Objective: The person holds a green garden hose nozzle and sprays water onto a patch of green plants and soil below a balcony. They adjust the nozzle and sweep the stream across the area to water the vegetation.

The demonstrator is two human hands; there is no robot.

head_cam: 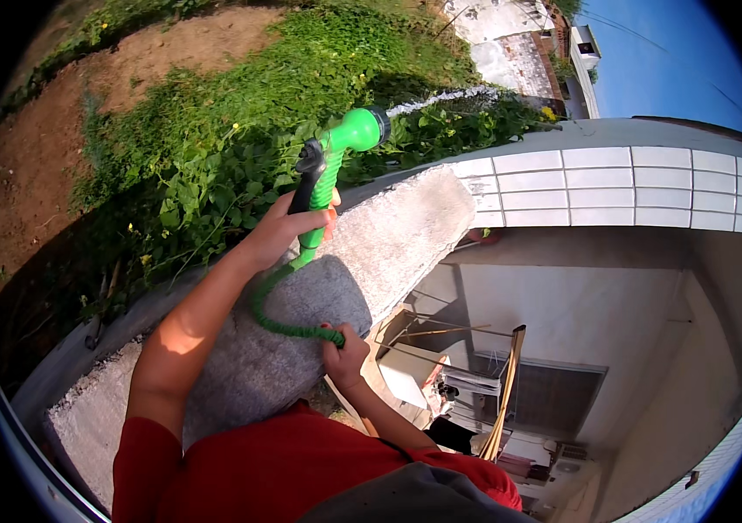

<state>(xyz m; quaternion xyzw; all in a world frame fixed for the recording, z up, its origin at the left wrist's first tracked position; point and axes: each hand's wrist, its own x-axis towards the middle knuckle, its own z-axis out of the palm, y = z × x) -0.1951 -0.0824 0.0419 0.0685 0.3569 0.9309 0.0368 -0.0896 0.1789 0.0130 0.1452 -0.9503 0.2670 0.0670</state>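
My left hand (276,232) is wrapped around the ribbed grip of a green hose spray nozzle (354,131). The nozzle's black lever (309,176) lies along the side of the grip, and its black-rimmed head points to the upper right. A jet of water (439,100) leaves the head and passes over the leafy plants (214,189). From the bottom of the grip, a green fabric-covered hose (273,323) loops down and back to the right. My right hand (346,359) holds this hose lower down, above a rough concrete slab.
Directly before me lies the rough concrete slab (403,229) atop a wall. White tiles (596,186) face the parapet at right. Below on the right is a courtyard with bamboo poles (505,399) and a dark window (557,399). Bare soil (37,196) borders the plants at left.
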